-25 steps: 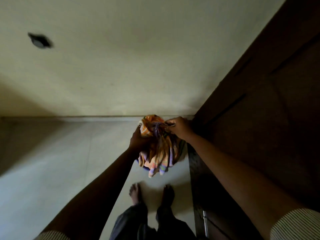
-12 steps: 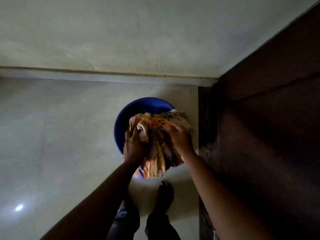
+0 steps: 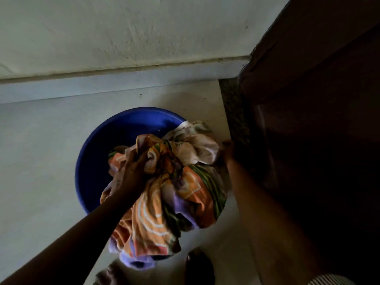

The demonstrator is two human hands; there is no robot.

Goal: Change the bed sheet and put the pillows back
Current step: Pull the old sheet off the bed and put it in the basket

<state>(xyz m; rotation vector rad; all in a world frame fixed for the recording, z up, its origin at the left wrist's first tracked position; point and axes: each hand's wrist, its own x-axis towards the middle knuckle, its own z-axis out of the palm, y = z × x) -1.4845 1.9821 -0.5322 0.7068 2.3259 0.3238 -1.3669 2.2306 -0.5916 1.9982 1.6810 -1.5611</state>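
Spilling sheet [image 3: 176, 188]: a crumpled bundle in orange, purple and green stripes, with a pale patch at its far right. It sits in the tub and hangs over the near rim toward the person's feet.
Tub [image 3: 92, 171]: round and blue, standing on the floor near the stone strip. Its far and left inner wall show bare; cloth covers the rest.
Left hand [image 3: 131, 171]: on the bundle's upper left, fingers curled into the folds and gripping the cloth.
Right hand [image 3: 227, 150]: at the bundle's right edge, mostly hidden by cloth and shadow. I cannot tell whether it grips or lies flat.
Sleeve [image 3: 329, 279]: striped, on the right arm at the lower edge.
Foot [image 3: 199, 266]: dark and blurred, just below the hanging cloth.
Floor [image 3: 41, 161]: pale and smooth.
Skirting [image 3: 102, 83]: a light band where the floor meets the wall.
Wall [image 3: 123, 27]: off-white, rough plaster.
Strip [image 3: 234, 112]: dark speckled stone along the floor's right edge.
Wood [image 3: 308, 99]: a dark brown panel right of the strip, too dim to tell door from cabinet.
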